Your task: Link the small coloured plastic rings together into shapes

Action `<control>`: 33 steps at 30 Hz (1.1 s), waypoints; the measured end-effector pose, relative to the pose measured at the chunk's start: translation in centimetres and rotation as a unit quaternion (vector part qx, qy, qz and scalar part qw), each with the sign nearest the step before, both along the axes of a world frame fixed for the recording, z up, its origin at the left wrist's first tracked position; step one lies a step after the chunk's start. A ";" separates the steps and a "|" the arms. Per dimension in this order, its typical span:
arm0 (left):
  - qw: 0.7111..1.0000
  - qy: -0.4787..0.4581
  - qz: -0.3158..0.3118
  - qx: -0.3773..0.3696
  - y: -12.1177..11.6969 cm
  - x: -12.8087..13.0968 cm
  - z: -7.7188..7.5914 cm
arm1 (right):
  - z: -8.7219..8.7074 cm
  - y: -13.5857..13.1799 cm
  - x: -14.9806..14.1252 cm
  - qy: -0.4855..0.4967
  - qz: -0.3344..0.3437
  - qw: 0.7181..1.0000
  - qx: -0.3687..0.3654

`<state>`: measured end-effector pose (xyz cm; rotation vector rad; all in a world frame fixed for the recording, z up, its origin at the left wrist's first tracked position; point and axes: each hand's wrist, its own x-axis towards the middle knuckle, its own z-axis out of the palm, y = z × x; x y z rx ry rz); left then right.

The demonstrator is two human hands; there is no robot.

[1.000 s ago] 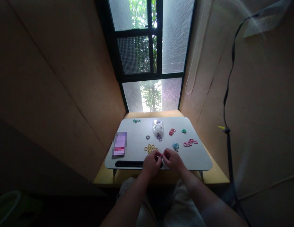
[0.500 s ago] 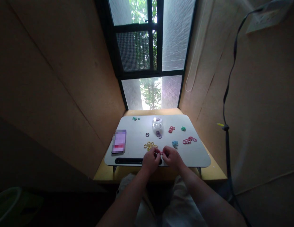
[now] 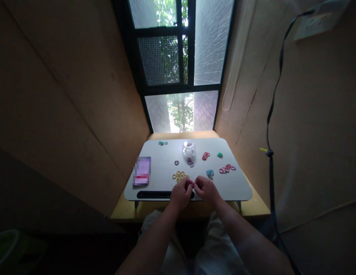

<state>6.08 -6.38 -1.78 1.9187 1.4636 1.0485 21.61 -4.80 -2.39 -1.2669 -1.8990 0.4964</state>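
My left hand [image 3: 181,192] and my right hand [image 3: 207,190] meet over the near edge of the white lap table, fingertips almost touching. Both pinch a tiny pink hair tie [image 3: 193,185], mostly covered by the fingers. Just beyond my left hand lies a cluster of yellow hair ties [image 3: 179,176]. Blue hair ties [image 3: 210,173] are close beyond my right hand, and red ones [image 3: 227,169] spread farther right. Purple hair ties [image 3: 190,162] sit in front of a clear round jar [image 3: 189,150]. A single dark ring [image 3: 176,162] lies left of them.
The white lap table [image 3: 160,164] also holds a phone-like slab [image 3: 142,171] at left, its screen blurred. More red ties [image 3: 205,156] and green ties [image 3: 219,154] lie at right, teal ties [image 3: 162,143] at the far left. A black slot [image 3: 153,194] runs along the near edge.
The fingertips have drawn slightly closer together, and less of the pink hair tie shows between them. The whole view has shifted a little; the things on the table stay in place.
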 end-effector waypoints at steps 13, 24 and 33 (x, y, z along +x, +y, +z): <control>1.000 0.004 -0.021 0.003 0.0 0.0 0.0 | -0.5 0.1 0.1 -0.008 0.001 1.000 0.008; 1.000 -0.004 0.010 -0.015 0.2 0.0 -0.4 | -0.4 0.1 0.2 0.004 0.020 1.000 0.005; 1.000 0.002 0.010 -0.019 0.1 0.0 -0.3 | -0.3 0.0 0.1 0.002 0.019 1.000 0.004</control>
